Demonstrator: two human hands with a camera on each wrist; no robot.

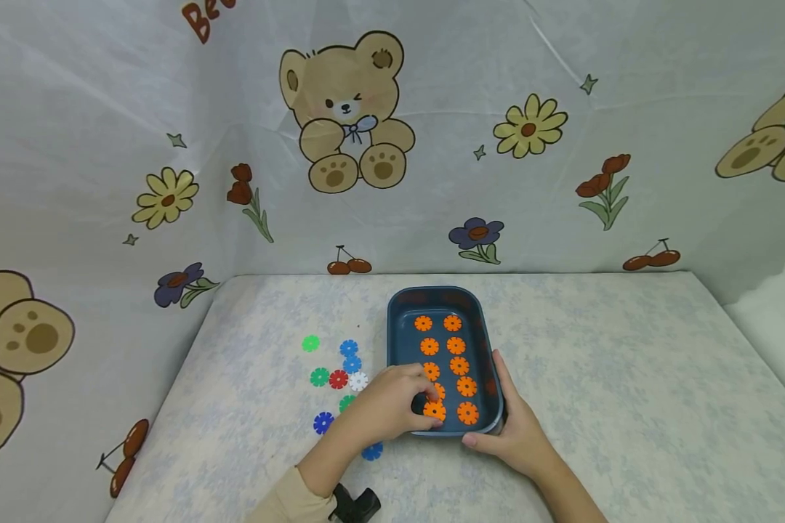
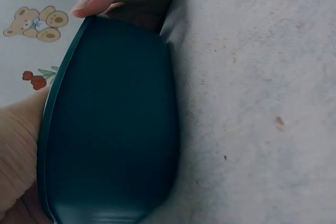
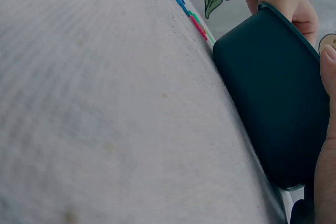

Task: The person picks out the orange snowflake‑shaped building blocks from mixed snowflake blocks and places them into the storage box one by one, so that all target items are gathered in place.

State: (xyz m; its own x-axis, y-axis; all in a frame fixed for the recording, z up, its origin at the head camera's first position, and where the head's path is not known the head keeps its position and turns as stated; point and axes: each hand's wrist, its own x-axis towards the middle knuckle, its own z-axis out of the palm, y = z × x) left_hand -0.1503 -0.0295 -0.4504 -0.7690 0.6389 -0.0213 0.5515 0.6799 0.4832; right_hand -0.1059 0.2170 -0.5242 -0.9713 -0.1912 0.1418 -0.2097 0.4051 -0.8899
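Observation:
A dark blue rectangular box (image 1: 402, 312) with rounded corners stands on the table, holding two columns of orange snowflake discs (image 1: 467, 386). My left hand (image 1: 387, 404) reaches over its near left rim, thumb and index finger curled around the nearest orange disc (image 1: 435, 412) of the left column. Part of that column is hidden by the fingers. At the near right corner my right hand (image 1: 522, 434) grips the box, thumb by the near edge and fingers along the right side. The left wrist view shows the outer wall (image 2: 110, 124) of the box.
Left of the box lie several loose snowflake discs: light green (image 1: 310, 343), blue (image 1: 349, 349), red (image 1: 338, 379), white (image 1: 358, 381) and dark blue (image 1: 323, 423). A black device (image 1: 356, 505) sits at the left wrist. A printed cloth (image 1: 432, 211) hangs behind the table.

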